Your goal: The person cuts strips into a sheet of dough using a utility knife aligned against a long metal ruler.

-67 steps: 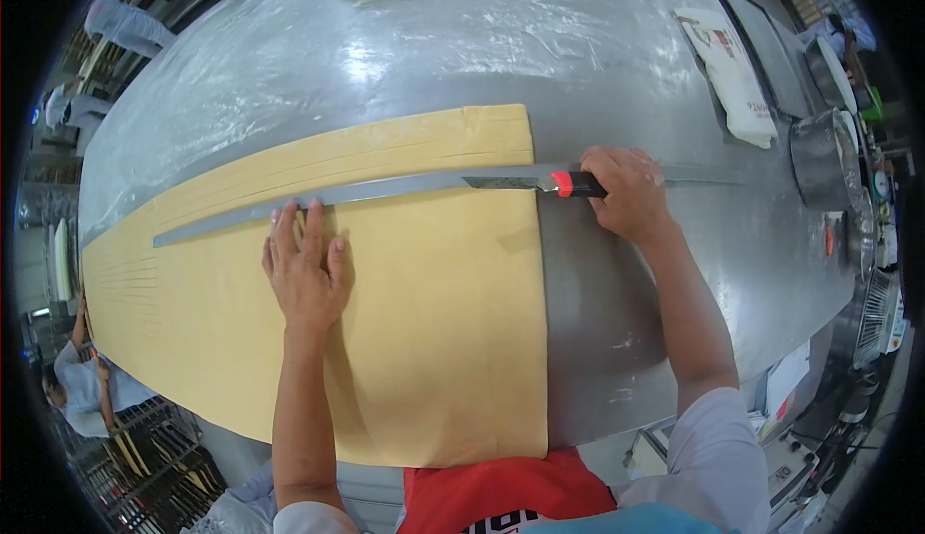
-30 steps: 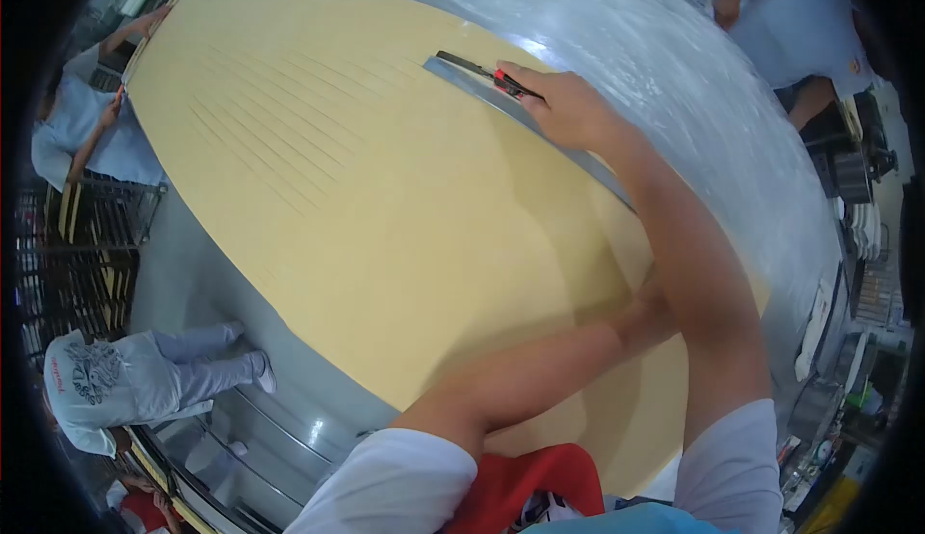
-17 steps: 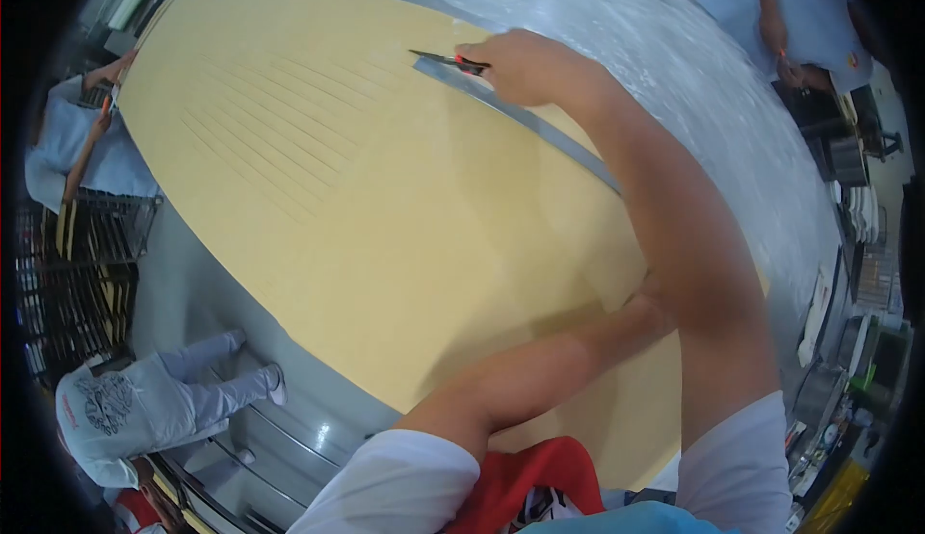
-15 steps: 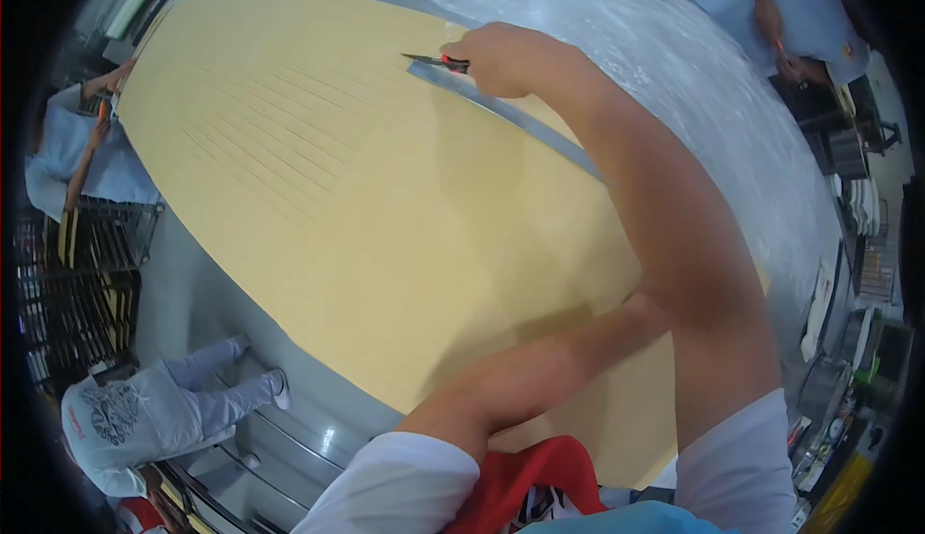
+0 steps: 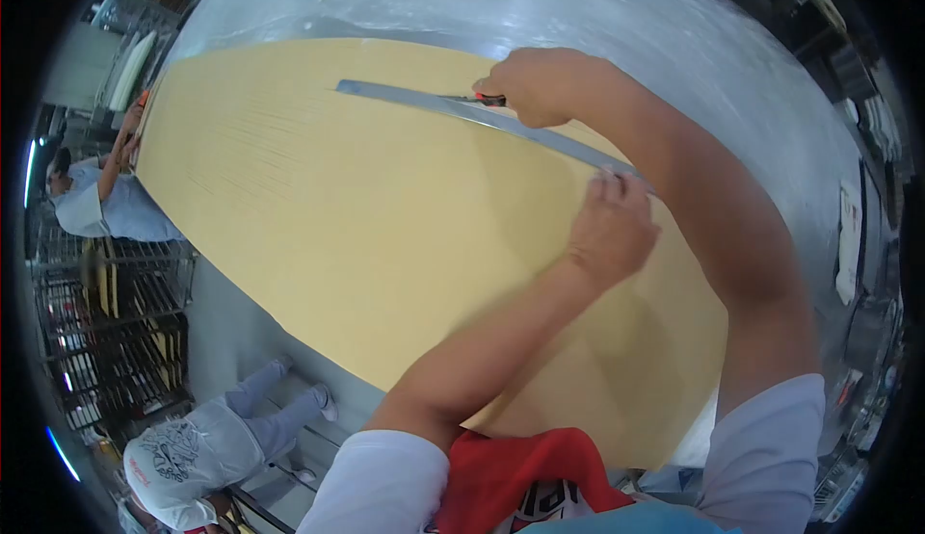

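A: Can any writing be read?

B: Not fully. On the red garment (image 5: 515, 459) worn by the person, dark lettering (image 5: 541, 503) is shown on a white patch, but it is partly hidden and a word cannot be made out. On the back of a co-worker's pale shirt (image 5: 222, 449), a dark design (image 5: 171, 452) and small reddish print (image 5: 136, 474) are seen, too small to be read.

A: What is held by the right hand (image 5: 549, 86)?

B: The red-and-black knife (image 5: 492, 101); its handle is enclosed by the fingers, and its blade is set along the far edge of the metal ruler (image 5: 414, 99).

A: And the left hand (image 5: 615, 229)?

B: It is kept partly open, with bent fingers; the fingertips are rested at the ruler's near end.

A: Where is the ruler placed?

B: It is laid slantwise on the yellow sheet (image 5: 385, 235), which is spread over the surface (image 5: 434, 0).
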`<state>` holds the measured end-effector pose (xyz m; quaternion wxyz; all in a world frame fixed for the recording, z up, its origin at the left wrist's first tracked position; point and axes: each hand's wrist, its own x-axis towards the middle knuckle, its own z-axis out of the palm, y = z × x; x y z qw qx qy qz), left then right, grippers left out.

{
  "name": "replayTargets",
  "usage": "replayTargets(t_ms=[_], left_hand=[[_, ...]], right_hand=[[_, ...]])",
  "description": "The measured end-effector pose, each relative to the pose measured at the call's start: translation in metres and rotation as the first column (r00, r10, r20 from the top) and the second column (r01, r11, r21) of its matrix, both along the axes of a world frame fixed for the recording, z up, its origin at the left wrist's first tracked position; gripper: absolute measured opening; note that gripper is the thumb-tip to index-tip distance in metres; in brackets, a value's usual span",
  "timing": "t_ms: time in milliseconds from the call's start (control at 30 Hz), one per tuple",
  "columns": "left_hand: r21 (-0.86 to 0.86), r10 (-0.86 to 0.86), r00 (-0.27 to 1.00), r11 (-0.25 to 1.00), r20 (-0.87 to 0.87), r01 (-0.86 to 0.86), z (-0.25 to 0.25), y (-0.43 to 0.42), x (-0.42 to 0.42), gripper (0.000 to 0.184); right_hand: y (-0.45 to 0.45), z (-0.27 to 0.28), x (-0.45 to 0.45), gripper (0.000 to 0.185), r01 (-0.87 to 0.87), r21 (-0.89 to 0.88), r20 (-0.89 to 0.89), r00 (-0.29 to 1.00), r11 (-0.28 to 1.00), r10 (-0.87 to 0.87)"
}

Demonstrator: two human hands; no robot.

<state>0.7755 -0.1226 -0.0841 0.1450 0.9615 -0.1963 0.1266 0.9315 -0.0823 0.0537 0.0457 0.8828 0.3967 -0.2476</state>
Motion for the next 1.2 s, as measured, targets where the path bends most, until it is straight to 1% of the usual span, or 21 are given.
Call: replayTargets(t_ms=[100, 167, 233, 300, 333, 367, 433, 467, 533, 633, 700, 767, 833, 867, 900, 933, 1000, 1033, 1100, 1133, 1200], left_hand=[[-0.001, 0.031, 0.999, 1.0, 0.032, -0.031, 0.007, 0.012, -0.003, 0.046], [-0.099, 0.016, 1.0, 0.995, 0.011, -0.015, 0.015, 0.021, -0.008, 0.041], [-0.05, 0.033, 0.995, 0.998, 0.094, -0.028, 0.023, 0.022, -0.012, 0.041], [-0.002, 0.067, 0.995, 0.998, 0.071, -0.067, 0.034, 0.015, -0.016, 0.041], [0.047, 0.075, 0.983, 0.995, 0.168, -0.084, 0.024, 0.012, -0.014, 0.046], [0.051, 0.055, 0.986, 0.997, 0.159, -0.064, 0.028, 0.002, -0.015, 0.046], [0.214, 0.321, 0.945, 0.929, -0.063, -0.301, 0.045, -0.023, -0.014, 0.061], [0.215, 0.308, 0.949, 0.933, -0.063, -0.288, 0.053, -0.038, -0.011, 0.061], [0.428, 0.548, 0.821, 0.789, -0.163, -0.441, 0.066, -0.069, 0.002, 0.073], [0.449, 0.571, 0.773, 0.788, -0.276, -0.422, 0.082, -0.08, 0.014, 0.08], [0.458, 0.568, 0.77, 0.789, -0.288, -0.41, 0.098, -0.088, 0.016, 0.078], [0.518, 0.606, 0.684, 0.769, -0.406, -0.374, 0.105, -0.093, 0.026, 0.076], [0.584, 0.6, 0.722, 0.739, -0.345, -0.335, 0.107, -0.092, 0.037, 0.081], [0.641, 0.59, 0.756, 0.703, -0.284, -0.308, 0.107, -0.096, 0.041, 0.095], [0.632, 0.451, 0.87, 0.737, -0.198, -0.238, 0.108, -0.099, 0.044, 0.1], [0.633, 0.293, 0.95, 0.757, -0.107, -0.162, 0.11, -0.101, 0.048, 0.114], [0.691, -0.126, 0.98, 0.696, -0.151, 0.196, 0.12, -0.108, 0.075, 0.125], [0.695, -0.126, 0.981, 0.692, -0.15, 0.195, 0.123, -0.118, 0.085, 0.125], [0.714, -0.46, 0.788, 0.376, -0.41, 0.591, 0.137, -0.16, 0.096, 0.122], [0.713, -0.461, 0.787, 0.376, -0.41, 0.592, 0.138, -0.172, 0.101, 0.122], [0.654, -0.539, 0.614, 0.145, -0.577, 0.742, 0.136, -0.191, 0.106, 0.119]], right_hand=[[-0.052, 0.006, -0.021, 0.064, 0.072, -0.016, -0.026, 0.997, 0.997, -0.073], [-0.092, 0.009, -0.036, 0.07, 0.086, 0.009, -0.063, 0.994, 0.996, -0.085], [-0.133, 0.005, -0.048, 0.073, 0.078, 0.01, -0.032, 0.996, 0.997, -0.078], [-0.176, 0.003, -0.061, 0.075, 0.063, 0.01, -0.007, 0.998, 0.998, -0.063], [-0.2, 0.003, -0.068, 0.075, 0.067, 0.005, 0.001, 0.998, 0.998, -0.067], [-0.225, 0.005, -0.074, 0.075, 0.073, -0.003, 0.009, 0.997, 0.997, -0.073], [-0.272, 0.012, -0.088, 0.074, 0.103, -0.002, -0.011, 0.995, 0.995, -0.103], [-0.291, 0.016, -0.095, 0.072, 0.111, 0.002, -0.022, 0.994, 0.994, -0.111], [-0.333, 0.013, -0.102, 0.07, 0.125, 0.021, -0.012, 0.992, 0.992, -0.125], [-0.387, 0.002, -0.109, 0.066, 0.117, 0.067, -0.003, 0.993, 0.991, -0.117], [-0.417, -0.002, -0.117, 0.064, 0.103, 0.097, 0.0, 0.995, 0.99, -0.104], [-0.445, 0.0, -0.123, 0.06, 0.09, 0.023, 0.051, 0.995, 0.996, -0.091], [-0.462, 0.008, -0.129, 0.058, 0.109, -0.008, 0.045, 0.993, 0.994, -0.109], [-0.469, 0.009, -0.131, 0.057, 0.119, -0.045, 0.045, 0.992, 0.992, -0.117], [-0.474, 0.008, -0.131, 0.057, 0.123, -0.045, 0.045, 0.992, 0.991, -0.121], [-0.477, 0.005, -0.131, 0.056, 0.125, 0.01, 0.052, 0.991, 0.992, -0.125], [-0.477, 0.004, -0.13, 0.055, 0.127, 0.073, 0.059, 0.99, 0.989, -0.131], [-0.476, 0.006, -0.127, 0.055, 0.123, 0.048, 0.046, 0.991, 0.991, -0.125], [-0.476, 0.001, -0.119, 0.055, 0.12, 0.022, 0.034, 0.992, 0.992, -0.121], [-0.477, -0.007, -0.115, 0.055, 0.119, 0.04, 0.05, 0.991, 0.992, -0.121], [-0.479, -0.008, -0.115, 0.056, 0.122, 0.058, 0.066, 0.99, 0.991, -0.126]])
